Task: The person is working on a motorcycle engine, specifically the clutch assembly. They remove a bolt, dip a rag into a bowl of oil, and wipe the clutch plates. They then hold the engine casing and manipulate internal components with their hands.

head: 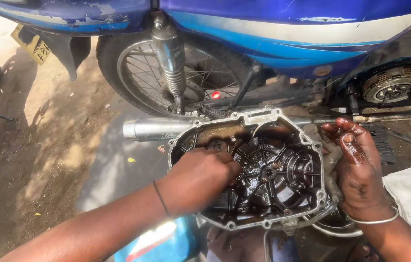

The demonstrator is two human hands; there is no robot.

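Oily engine cover (283, 194) rests on the lap, inner side up, beside the motorcycle (273, 34). Left hand (200, 179), fingers curled, works inside it; right hand (356, 170) grips its rim. Cleaning seems underway; the next move needs a steady cover.

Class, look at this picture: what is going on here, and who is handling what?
A person holds a grimy, oil-blackened metal engine cover, inner side up, beside a blue motorcycle. The right hand, slick with oil, grips the cover's right edge. The left hand reaches inside it, fingers pressed among the dark ribs. Behind are the spoked rear wheel, a chrome exhaust pipe and the exposed clutch on the engine.
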